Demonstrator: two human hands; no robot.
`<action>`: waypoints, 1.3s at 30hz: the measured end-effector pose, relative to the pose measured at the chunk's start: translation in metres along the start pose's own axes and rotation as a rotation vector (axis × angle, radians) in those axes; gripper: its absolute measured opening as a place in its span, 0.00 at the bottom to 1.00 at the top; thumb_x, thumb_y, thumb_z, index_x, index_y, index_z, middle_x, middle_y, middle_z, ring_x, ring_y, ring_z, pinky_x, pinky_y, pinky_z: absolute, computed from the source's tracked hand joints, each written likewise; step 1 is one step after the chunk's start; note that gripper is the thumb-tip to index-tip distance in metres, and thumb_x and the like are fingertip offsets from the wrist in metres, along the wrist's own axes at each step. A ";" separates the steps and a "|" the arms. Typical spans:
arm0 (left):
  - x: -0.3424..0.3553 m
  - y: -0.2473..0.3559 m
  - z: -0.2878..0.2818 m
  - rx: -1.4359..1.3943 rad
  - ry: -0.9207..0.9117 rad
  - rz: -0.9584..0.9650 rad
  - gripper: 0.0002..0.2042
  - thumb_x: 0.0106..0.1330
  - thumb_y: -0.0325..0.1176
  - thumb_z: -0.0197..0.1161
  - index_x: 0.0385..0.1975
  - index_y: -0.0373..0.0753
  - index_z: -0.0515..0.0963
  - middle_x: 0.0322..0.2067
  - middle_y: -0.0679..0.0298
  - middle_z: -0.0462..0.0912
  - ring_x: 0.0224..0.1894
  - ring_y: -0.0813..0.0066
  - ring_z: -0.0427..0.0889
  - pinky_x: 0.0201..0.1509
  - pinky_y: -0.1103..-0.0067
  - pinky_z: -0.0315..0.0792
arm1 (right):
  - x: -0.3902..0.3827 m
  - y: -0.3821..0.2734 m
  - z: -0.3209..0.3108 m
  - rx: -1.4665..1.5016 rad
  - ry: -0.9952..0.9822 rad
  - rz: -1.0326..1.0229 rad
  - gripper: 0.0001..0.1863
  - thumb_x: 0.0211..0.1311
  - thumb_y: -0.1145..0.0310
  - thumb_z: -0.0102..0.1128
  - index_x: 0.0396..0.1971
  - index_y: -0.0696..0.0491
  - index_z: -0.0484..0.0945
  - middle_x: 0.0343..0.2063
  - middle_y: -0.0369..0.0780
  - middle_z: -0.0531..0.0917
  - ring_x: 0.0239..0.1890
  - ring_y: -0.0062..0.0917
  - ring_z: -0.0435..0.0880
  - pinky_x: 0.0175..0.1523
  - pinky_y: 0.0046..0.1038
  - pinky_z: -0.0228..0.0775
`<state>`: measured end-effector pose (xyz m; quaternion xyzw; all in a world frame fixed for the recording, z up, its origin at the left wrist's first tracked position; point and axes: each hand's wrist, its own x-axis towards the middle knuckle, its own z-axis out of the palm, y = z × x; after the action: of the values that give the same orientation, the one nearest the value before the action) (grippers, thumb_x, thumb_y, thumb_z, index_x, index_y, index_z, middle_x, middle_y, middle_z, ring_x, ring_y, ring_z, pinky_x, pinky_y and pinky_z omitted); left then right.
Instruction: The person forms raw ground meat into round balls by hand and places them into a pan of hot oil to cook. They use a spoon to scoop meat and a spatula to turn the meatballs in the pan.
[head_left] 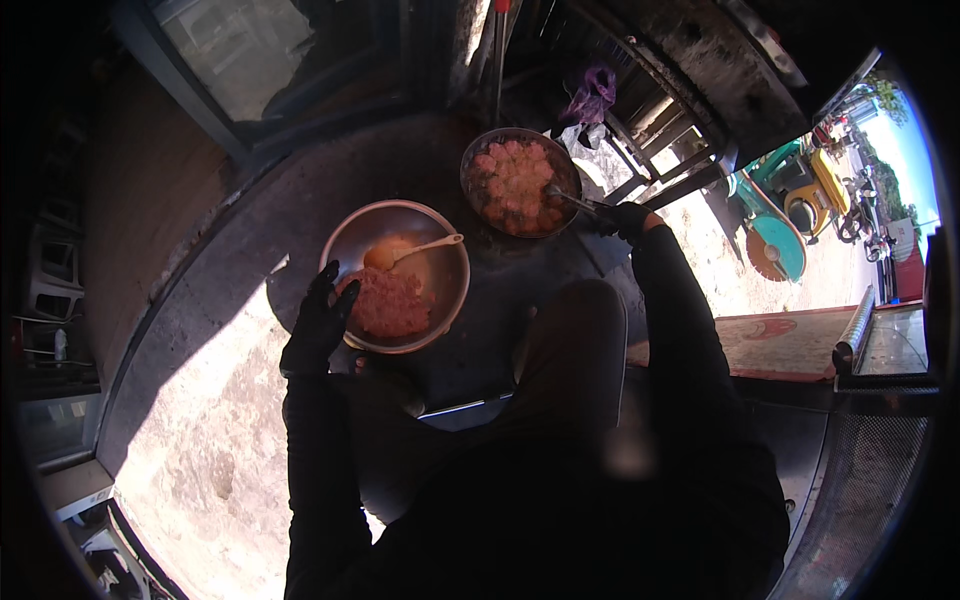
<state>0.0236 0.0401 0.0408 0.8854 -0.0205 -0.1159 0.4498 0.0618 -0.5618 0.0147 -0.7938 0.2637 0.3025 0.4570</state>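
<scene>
A wide metal bowl (455, 300) holds pink minced meat (390, 305). Inside it, a light-coloured spoon (428, 246) rests against the rim, by a patch of orange liquid (385, 250). My left hand (318, 325), in a black glove, grips the bowl's left rim with its fingers at the edge. Farther right sits a round dark pan (478, 215) full of pinkish meat patties (515, 170) in liquid. My right hand (628, 222), also gloved in black, is closed around the handle of a long metal cooking utensil (575, 198). The utensil's head lies among the patties; its exact shape is unclear.
A purple plastic bag (592, 92) hangs beyond the pan, near a slatted wooden frame (665, 135). Sunlit ground (210, 470) lies to the left. A glass-panelled frame (240, 60) stands at the back. Machinery with a teal disc (776, 248) is outside at right.
</scene>
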 end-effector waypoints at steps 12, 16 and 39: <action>0.001 -0.001 0.003 0.021 0.000 0.019 0.31 0.68 0.49 0.62 0.66 0.37 0.68 0.63 0.51 0.72 0.66 0.58 0.71 0.67 0.67 0.65 | -0.018 0.010 0.032 0.015 0.135 -0.123 0.27 0.65 0.61 0.63 0.64 0.38 0.73 0.30 0.30 0.83 0.23 0.14 0.76 0.26 0.18 0.68; 0.001 -0.004 0.003 0.009 0.013 0.016 0.31 0.68 0.49 0.62 0.66 0.37 0.67 0.63 0.51 0.72 0.66 0.58 0.71 0.67 0.67 0.66 | -0.024 0.014 0.033 -0.097 0.247 -0.197 0.19 0.62 0.56 0.62 0.54 0.40 0.81 0.25 0.32 0.82 0.20 0.15 0.73 0.23 0.20 0.63; -0.011 0.002 -0.002 0.014 0.000 0.008 0.33 0.68 0.50 0.62 0.67 0.35 0.64 0.65 0.48 0.68 0.68 0.57 0.67 0.69 0.67 0.63 | -0.033 0.035 0.043 0.064 0.311 -0.398 0.15 0.64 0.59 0.58 0.42 0.51 0.86 0.26 0.35 0.85 0.26 0.19 0.80 0.30 0.24 0.70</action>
<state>0.0135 0.0420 0.0450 0.8885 -0.0249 -0.1136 0.4439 0.0045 -0.5347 0.0016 -0.8522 0.1788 0.0722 0.4863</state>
